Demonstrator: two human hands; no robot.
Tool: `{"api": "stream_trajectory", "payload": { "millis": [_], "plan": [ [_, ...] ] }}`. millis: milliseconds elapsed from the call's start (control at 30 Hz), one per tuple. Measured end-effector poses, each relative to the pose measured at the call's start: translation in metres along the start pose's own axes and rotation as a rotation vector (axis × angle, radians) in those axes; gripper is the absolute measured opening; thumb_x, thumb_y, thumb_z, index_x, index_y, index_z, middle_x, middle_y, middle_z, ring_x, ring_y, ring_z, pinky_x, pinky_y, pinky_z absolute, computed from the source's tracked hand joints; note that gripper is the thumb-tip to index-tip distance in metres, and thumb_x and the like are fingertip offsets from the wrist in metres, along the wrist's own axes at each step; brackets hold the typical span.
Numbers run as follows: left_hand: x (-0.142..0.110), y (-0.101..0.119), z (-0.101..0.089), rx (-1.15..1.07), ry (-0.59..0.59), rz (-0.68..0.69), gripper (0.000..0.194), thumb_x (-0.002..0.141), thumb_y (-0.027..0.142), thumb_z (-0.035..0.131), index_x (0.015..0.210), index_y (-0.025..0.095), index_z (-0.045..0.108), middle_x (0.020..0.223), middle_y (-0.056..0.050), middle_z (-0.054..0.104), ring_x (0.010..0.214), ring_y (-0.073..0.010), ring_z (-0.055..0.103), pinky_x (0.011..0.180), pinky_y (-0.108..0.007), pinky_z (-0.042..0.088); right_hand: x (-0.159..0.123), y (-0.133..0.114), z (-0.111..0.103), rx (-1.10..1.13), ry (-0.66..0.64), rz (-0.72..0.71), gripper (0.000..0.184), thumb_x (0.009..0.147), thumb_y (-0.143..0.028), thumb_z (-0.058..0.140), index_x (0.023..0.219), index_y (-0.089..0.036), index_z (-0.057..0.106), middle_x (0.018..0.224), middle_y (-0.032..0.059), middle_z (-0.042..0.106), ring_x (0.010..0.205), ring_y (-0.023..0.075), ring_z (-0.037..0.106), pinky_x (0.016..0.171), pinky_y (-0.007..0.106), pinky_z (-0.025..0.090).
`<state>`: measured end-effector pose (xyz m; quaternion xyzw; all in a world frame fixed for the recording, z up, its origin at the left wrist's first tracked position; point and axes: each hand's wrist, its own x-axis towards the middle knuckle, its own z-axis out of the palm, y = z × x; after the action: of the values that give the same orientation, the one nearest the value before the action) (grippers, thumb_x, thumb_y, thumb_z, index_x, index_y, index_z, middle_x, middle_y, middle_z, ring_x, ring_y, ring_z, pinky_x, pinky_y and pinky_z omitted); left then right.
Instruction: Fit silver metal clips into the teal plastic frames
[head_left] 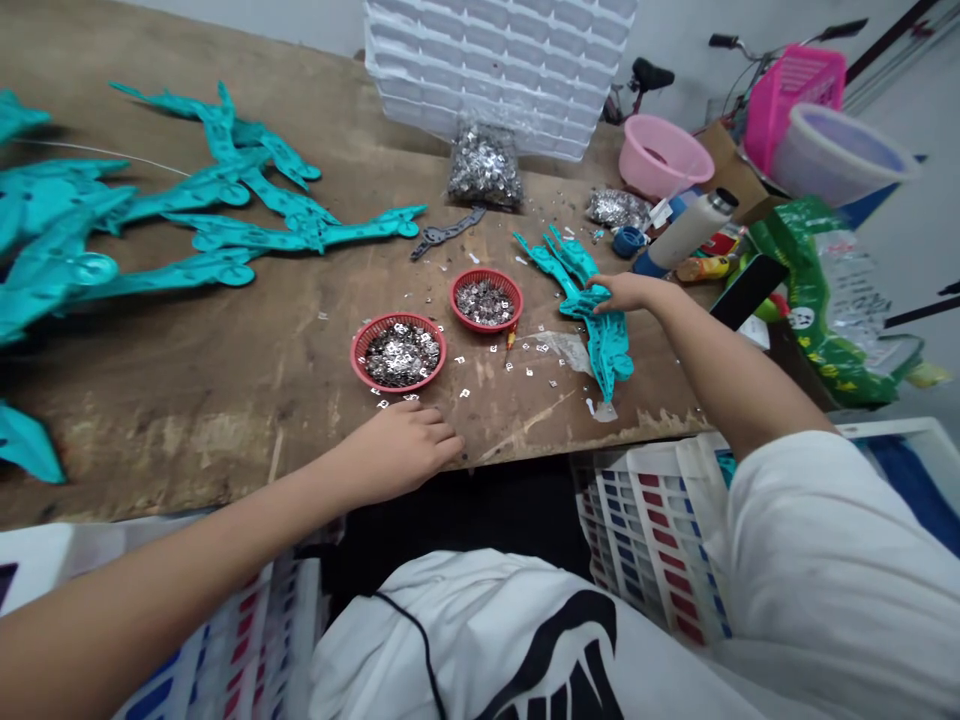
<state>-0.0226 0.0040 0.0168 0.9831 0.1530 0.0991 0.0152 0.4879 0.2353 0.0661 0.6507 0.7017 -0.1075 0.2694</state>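
Observation:
My right hand (pixel 621 293) has its fingers closed on a bundle of turquoise plastic parts (pixel 606 345) at the right side of the table. My left hand (pixel 411 448) rests palm down by the front edge, fingers loosely bent and nothing visible in them. Just beyond it stands a red basket (pixel 358 368) filled with small silver metal pieces. Another red basket (pixel 454 302), smaller in view, holds more of them behind and to the right. Loose metal pieces (pixel 464 393) lie scattered between the baskets and the turquoise bundle, near a small screwdriver-like tool (pixel 511 340) with an orange-yellow handle.
Turquoise parts (pixel 225 205) spread across the left. A bag of metal pieces (pixel 486 170), a grey curved part (pixel 448 234) and white plastic trays (pixel 495 70) are at the back. A bottle (pixel 686 232), phone-like black slab (pixel 748 290) and pink basin (pixel 664 155) crowd the right.

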Motion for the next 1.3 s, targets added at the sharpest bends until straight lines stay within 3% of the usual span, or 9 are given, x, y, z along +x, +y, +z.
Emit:
{"api": "stream_trajectory", "payload": {
  "millis": [100, 167, 300, 500, 667, 833, 1000, 1133, 1300],
  "plan": [
    [0.001, 0.000, -0.002, -0.010, -0.030, -0.007, 0.016, 0.113, 0.009, 0.086, 0.110, 0.024, 0.082, 0.105, -0.006, 0.094, 0.100, -0.0288, 0.083, 0.087, -0.045, 0.051, 0.001, -0.001, 0.003, 0.022, -0.035, -0.002, 0.106, 0.108, -0.076, 0.096, 0.197, -0.031, 0.060, 0.181, 0.0222, 0.079, 0.161, 0.0505, 0.079, 0.137, 0.057, 0.061],
    [0.002, 0.000, -0.003, -0.015, -0.035, -0.004, 0.016, 0.114, 0.009, 0.086, 0.110, 0.024, 0.083, 0.105, -0.005, 0.094, 0.100, -0.0286, 0.083, 0.089, -0.045, 0.052, 0.002, -0.002, 0.007, 0.033, -0.068, 0.008, 0.116, 0.106, -0.082, 0.095, 0.201, -0.029, 0.056, 0.190, 0.0274, 0.069, 0.167, 0.0543, 0.074, 0.140, 0.061, 0.058],
    [0.003, -0.001, -0.009, 0.008, -0.006, -0.003, 0.014, 0.115, 0.011, 0.086, 0.111, 0.024, 0.083, 0.106, -0.004, 0.095, 0.101, -0.0292, 0.084, 0.095, -0.047, 0.052, 0.007, -0.001, 0.016, 0.016, -0.009, 0.033, 0.123, 0.100, -0.094, 0.095, 0.199, -0.031, 0.059, 0.204, 0.0312, 0.049, 0.180, 0.0612, 0.061, 0.146, 0.069, 0.053],
    [0.003, -0.004, -0.014, 0.040, 0.024, 0.015, 0.012, 0.115, 0.013, 0.087, 0.110, 0.023, 0.082, 0.104, -0.005, 0.093, 0.100, -0.0281, 0.083, 0.097, -0.047, 0.050, 0.018, 0.020, 0.027, 0.076, 0.068, -0.052, 0.104, 0.101, -0.068, 0.102, 0.193, -0.029, 0.071, 0.179, 0.0167, 0.081, 0.161, 0.0478, 0.080, 0.139, 0.051, 0.063],
    [0.005, -0.005, -0.013, 0.046, 0.036, 0.019, 0.015, 0.115, 0.013, 0.086, 0.106, 0.023, 0.080, 0.102, -0.003, 0.092, 0.098, -0.0263, 0.082, 0.097, -0.046, 0.049, 0.015, 0.028, 0.029, 0.079, 0.129, -0.055, 0.090, 0.098, -0.052, 0.104, 0.181, -0.027, 0.084, 0.170, 0.0134, 0.088, 0.155, 0.0471, 0.085, 0.137, 0.051, 0.066],
    [0.006, -0.003, -0.012, 0.053, 0.034, 0.015, 0.017, 0.117, 0.015, 0.085, 0.105, 0.025, 0.079, 0.099, -0.001, 0.092, 0.094, -0.0260, 0.080, 0.094, -0.046, 0.048, 0.016, 0.038, 0.009, 0.084, 0.203, -0.079, 0.089, 0.093, -0.052, 0.109, 0.176, -0.030, 0.088, 0.164, 0.0107, 0.091, 0.150, 0.0498, 0.086, 0.133, 0.055, 0.069],
    [0.007, 0.000, -0.011, 0.055, 0.066, 0.031, 0.018, 0.115, 0.013, 0.086, 0.103, 0.024, 0.078, 0.096, -0.001, 0.090, 0.093, -0.0259, 0.080, 0.093, -0.046, 0.048, 0.022, 0.012, 0.005, 0.006, 0.203, -0.201, 0.084, 0.094, -0.048, 0.109, 0.174, -0.035, 0.090, 0.156, 0.0107, 0.093, 0.150, 0.0494, 0.085, 0.132, 0.055, 0.067],
    [0.007, 0.000, -0.012, 0.063, 0.073, 0.036, 0.016, 0.113, 0.013, 0.088, 0.104, 0.024, 0.080, 0.096, 0.000, 0.090, 0.093, -0.0264, 0.081, 0.092, -0.047, 0.049, 0.021, -0.013, 0.013, -0.044, 0.148, -0.170, 0.085, 0.096, -0.047, 0.107, 0.177, -0.032, 0.087, 0.153, 0.0154, 0.092, 0.143, 0.0459, 0.086, 0.126, 0.050, 0.067],
    [0.006, 0.000, -0.014, 0.053, 0.041, 0.029, 0.014, 0.114, 0.012, 0.086, 0.107, 0.024, 0.081, 0.100, -0.001, 0.092, 0.095, -0.0265, 0.082, 0.091, -0.046, 0.048, 0.021, -0.010, 0.012, -0.078, 0.162, -0.188, 0.083, 0.099, -0.047, 0.106, 0.179, -0.032, 0.086, 0.151, 0.0161, 0.091, 0.142, 0.0464, 0.085, 0.124, 0.050, 0.067]
  ]
}}
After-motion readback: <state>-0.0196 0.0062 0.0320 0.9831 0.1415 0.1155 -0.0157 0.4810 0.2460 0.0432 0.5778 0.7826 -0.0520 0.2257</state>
